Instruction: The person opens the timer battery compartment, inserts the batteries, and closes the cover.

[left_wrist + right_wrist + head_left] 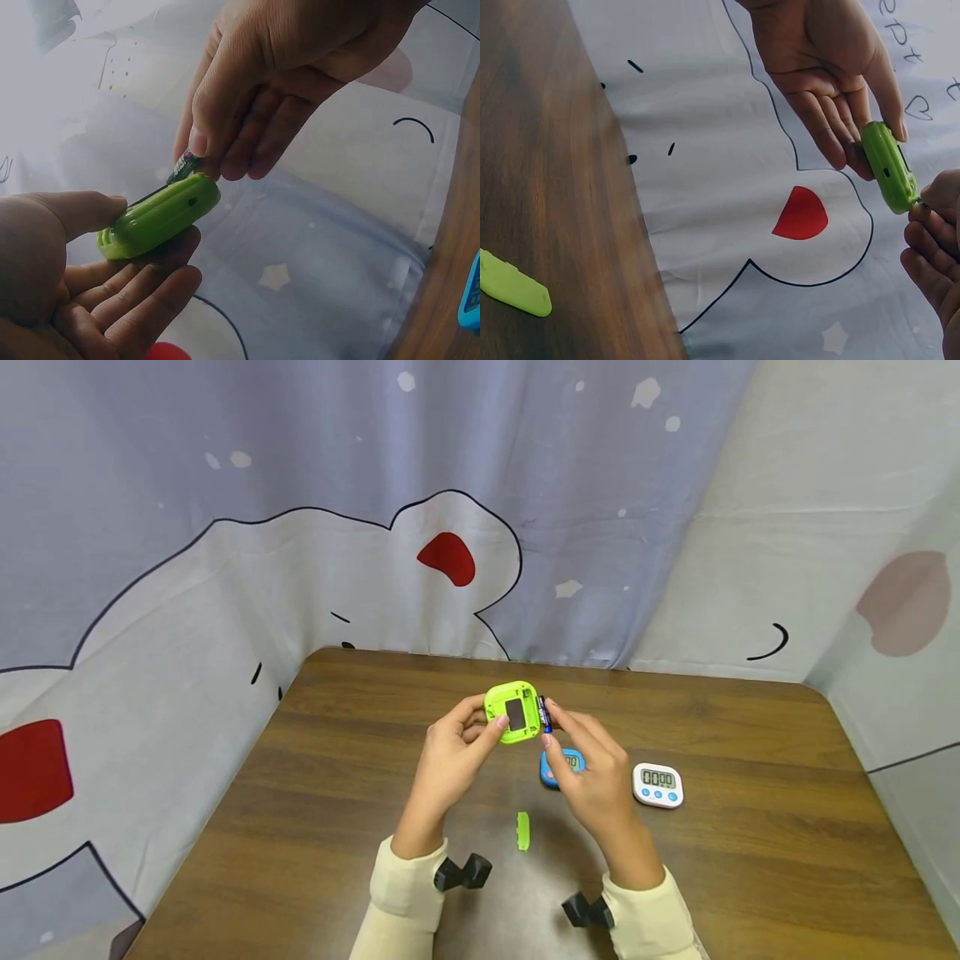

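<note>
Above the table, my left hand (448, 758) holds a lime-green digital timer (513, 713) between thumb and fingers, its back with the uncovered battery compartment turned up. My right hand (597, 781) pinches a small dark-blue battery (544, 715) between thumb and fingertips, at the right edge of the timer. In the left wrist view, the battery (182, 167) is beside the near end of the green timer (159, 217); whether it touches the compartment, I cannot tell. On the table below the hands lies a lime-green battery cover (522, 832), also seen in the right wrist view (516, 285).
A blue timer (551, 770) lies on the wooden table (337, 760), partly hidden behind my right hand. To its right is a white timer (657, 786) with blue buttons. A printed curtain (337, 443) hangs behind the table's far edge.
</note>
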A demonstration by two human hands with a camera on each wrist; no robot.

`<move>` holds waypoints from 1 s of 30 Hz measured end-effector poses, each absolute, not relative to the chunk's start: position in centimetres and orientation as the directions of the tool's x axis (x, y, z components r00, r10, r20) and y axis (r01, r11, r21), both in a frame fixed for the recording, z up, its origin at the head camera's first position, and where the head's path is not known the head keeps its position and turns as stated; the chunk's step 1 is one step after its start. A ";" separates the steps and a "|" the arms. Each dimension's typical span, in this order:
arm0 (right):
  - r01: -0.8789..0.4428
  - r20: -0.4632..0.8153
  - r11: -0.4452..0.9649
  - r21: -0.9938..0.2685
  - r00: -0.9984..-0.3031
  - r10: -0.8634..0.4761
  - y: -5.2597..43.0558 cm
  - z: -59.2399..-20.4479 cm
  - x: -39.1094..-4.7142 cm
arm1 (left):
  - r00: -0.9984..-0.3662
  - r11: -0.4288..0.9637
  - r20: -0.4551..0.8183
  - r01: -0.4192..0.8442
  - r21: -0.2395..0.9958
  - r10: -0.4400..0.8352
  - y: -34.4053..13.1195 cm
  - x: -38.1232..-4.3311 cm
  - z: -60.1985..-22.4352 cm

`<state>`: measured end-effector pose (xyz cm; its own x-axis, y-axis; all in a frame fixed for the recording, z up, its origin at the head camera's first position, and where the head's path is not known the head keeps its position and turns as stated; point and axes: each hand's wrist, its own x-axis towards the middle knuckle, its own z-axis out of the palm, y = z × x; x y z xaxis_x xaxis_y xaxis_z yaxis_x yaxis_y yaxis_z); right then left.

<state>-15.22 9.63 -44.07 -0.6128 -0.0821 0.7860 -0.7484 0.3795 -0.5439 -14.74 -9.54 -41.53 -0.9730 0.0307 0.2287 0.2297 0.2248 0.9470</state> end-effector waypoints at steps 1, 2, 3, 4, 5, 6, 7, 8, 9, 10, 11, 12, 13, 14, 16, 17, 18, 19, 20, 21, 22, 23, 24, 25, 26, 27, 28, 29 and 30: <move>-0.747 0.787 0.385 -0.541 -0.612 -0.082 9.6 -44.1 -15.2 | -0.974 0.225 0.225 0.226 0.948 0.030 -9.5 -14.7 -41.5; -0.748 0.788 0.389 -0.538 -0.610 -0.081 9.6 -44.0 -15.3 | -0.975 0.227 0.222 0.222 0.948 0.028 -9.4 -14.7 -41.3; -0.748 0.790 0.392 -0.535 -0.608 -0.082 9.6 -44.0 -15.3 | -0.976 0.230 0.217 0.217 0.949 0.026 -9.3 -14.7 -41.2; -0.749 0.792 0.396 -0.531 -0.605 -0.082 9.6 -44.0 -15.3 | -0.977 0.234 0.212 0.212 0.949 0.024 -9.3 -14.7 -41.1; -0.751 0.795 0.399 -0.526 -0.601 -0.084 9.6 -44.0 -15.3 | -0.978 0.237 0.208 0.208 0.949 0.024 -9.2 -14.6 -40.9; -0.752 0.798 0.405 -0.520 -0.597 -0.085 9.6 -44.0 -15.3 | -0.979 0.242 0.203 0.203 0.949 0.022 -9.2 -14.6 -40.8; -0.754 0.801 0.410 -0.513 -0.592 -0.088 9.6 -44.0 -15.2 | -0.980 0.245 0.199 0.198 0.949 0.021 -9.1 -14.5 -40.7; -0.757 0.804 0.413 -0.506 -0.587 -0.090 9.6 -44.0 -15.2 | -0.980 0.249 0.197 0.195 0.949 0.020 -9.1 -14.4 -40.5; -0.759 0.807 0.417 -0.501 -0.583 -0.093 9.6 -44.0 -15.2 | -0.981 0.251 0.195 0.193 0.949 0.020 -9.1 -14.4 -40.5; -0.760 0.809 0.420 -0.496 -0.580 -0.094 9.6 -44.0 -15.1 | -0.981 0.250 0.194 0.193 0.949 0.021 -9.1 -14.3 -40.4; -0.761 0.811 0.423 -0.492 -0.577 -0.095 9.6 -44.0 -15.1 | -0.981 0.248 0.194 0.194 0.949 0.023 -9.1 -14.4 -40.5; -0.762 0.813 0.426 -0.489 -0.575 -0.096 9.6 -44.0 -15.1 | -0.981 0.245 0.195 0.195 0.950 0.024 -9.1 -14.4 -40.5; -0.762 0.813 0.427 -0.487 -0.574 -0.096 9.5 -44.0 -15.1 | -0.980 0.241 0.197 0.197 0.950 0.025 -9.2 -14.4 -40.7; -0.761 0.813 0.428 -0.487 -0.575 -0.096 9.5 -43.9 -15.0 | -0.979 0.235 0.200 0.201 0.951 0.027 -9.2 -14.5 -40.8; -0.759 0.812 0.433 -0.486 -0.576 -0.098 9.5 -43.9 -15.0 | -0.977 0.222 0.209 0.210 0.952 0.030 -9.3 -14.6 -41.1; -0.758 0.812 0.437 -0.484 -0.576 -0.100 9.5 -43.9 -15.0 | -0.976 0.217 0.215 0.216 0.952 0.031 -9.4 -14.6 -41.3; -0.757 0.811 0.441 -0.481 -0.575 -0.102 9.5 -43.9 -14.9 | -0.975 0.213 0.219 0.221 0.952 0.032 -9.4 -14.7 -41.4; -0.757 0.811 0.444 -0.480 -0.575 -0.104 9.4 -43.8 -14.9 | -0.974 0.209 0.224 0.226 0.951 0.033 -9.4 -14.7 -41.5; -0.757 0.812 0.447 -0.477 -0.574 -0.105 9.4 -43.8 -14.9 | -0.973 0.207 0.229 0.231 0.951 0.034 -9.5 -14.7 -41.6; -0.757 0.813 0.451 -0.474 -0.572 -0.106 9.4 -43.8 -14.8 | -0.972 0.207 0.232 0.235 0.950 0.035 -9.5 -14.7 -41.6; -0.756 0.814 0.455 -0.471 -0.571 -0.107 9.4 -43.8 -14.8 | -0.971 0.207 0.235 0.237 0.949 0.036 -9.4 -14.7 -41.6; -0.755 0.815 0.459 -0.468 -0.570 -0.108 9.4 -43.8 -14.8 | -0.971 0.207 0.236 0.239 0.949 0.038 -9.4 -14.7 -41.6; -0.755 0.816 0.461 -0.467 -0.569 -0.105 9.4 -43.8 -14.8 | -0.970 0.207 0.238 0.241 0.948 0.040 -9.4 -14.6 -41.7; -0.755 0.817 0.462 -0.466 -0.567 -0.103 9.4 -43.8 -14.8 | -0.970 0.207 0.239 0.243 0.948 0.043 -9.3 -14.6 -41.6; -0.754 0.819 0.464 -0.464 -0.565 -0.101 9.4 -43.8 -14.8 | -0.970 0.208 0.240 0.244 0.947 0.044 -9.3 -14.6 -41.6; -0.754 0.820 0.467 -0.462 -0.563 -0.099 9.4 -43.8 -14.9 | -0.970 0.209 0.241 0.245 0.947 0.045 -9.3 -14.6 -41.6; -0.755 0.822 0.468 -0.460 -0.561 -0.097 9.4 -43.8 -14.9 | -0.970 0.209 0.240 0.244 0.947 0.046 -9.2 -14.6 -41.6; -0.756 0.825 0.468 -0.458 -0.558 -0.093 9.4 -43.8 -15.0 | -0.970 0.211 0.241 0.245 0.946 0.046 -9.2 -14.6 -41.6; -0.757 0.828 0.468 -0.456 -0.554 -0.089 9.4 -43.8 -15.0 | -0.970 0.213 0.240 0.245 0.946 0.046 -9.2 -14.6 -41.6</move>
<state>-15.00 9.39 -43.80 -0.5542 -0.0895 0.8276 -0.7569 0.4678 -0.4563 -14.61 -9.17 -41.55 -0.9696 0.0460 0.2403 0.2446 0.2127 0.9460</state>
